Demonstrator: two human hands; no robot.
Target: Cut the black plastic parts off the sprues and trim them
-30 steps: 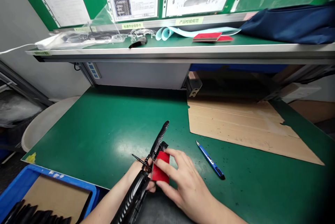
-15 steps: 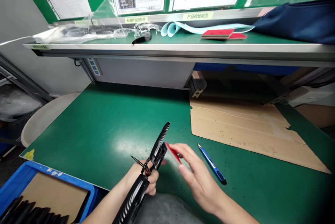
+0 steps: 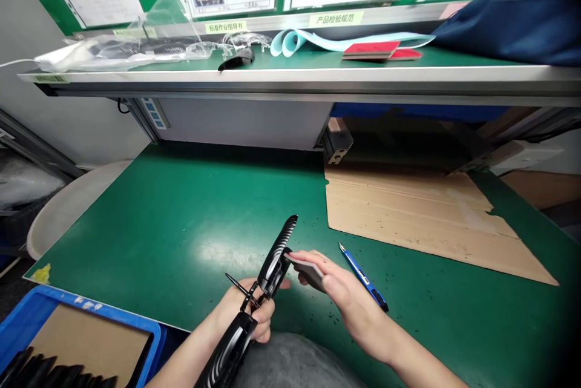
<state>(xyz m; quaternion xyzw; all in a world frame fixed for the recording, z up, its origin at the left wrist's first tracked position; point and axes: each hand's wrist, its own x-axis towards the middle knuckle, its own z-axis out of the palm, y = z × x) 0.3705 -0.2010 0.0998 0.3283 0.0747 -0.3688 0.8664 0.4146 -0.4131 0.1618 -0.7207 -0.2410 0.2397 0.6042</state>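
My left hand (image 3: 258, 310) is closed around the narrow middle of a long black plastic part (image 3: 278, 255). Glossy ribbed sections extend above and below the fist, and a thin black prong sticks out to the left. Between the thumb and fingers of my right hand (image 3: 347, 297) is a thin flat pad (image 3: 309, 270), its greyish face showing. The pad's far end meets, or nearly meets, the right edge of the part's upper section; actual contact is hard to tell. A blue utility knife (image 3: 363, 277) lies on the green table just beyond my right hand.
A cardboard sheet (image 3: 426, 218) covers the table's right side. At lower left, a blue bin (image 3: 157, 339) holds several black pieces (image 3: 49, 373). Overhead, a shelf (image 3: 290, 75) carries red pads (image 3: 370, 50), a curled light-blue sheet (image 3: 327, 41) and plastic bags (image 3: 122, 55).
My right hand has turned the pad from its red face to its greyish face and brought it slightly left along the part's edge. The view has shifted a little.
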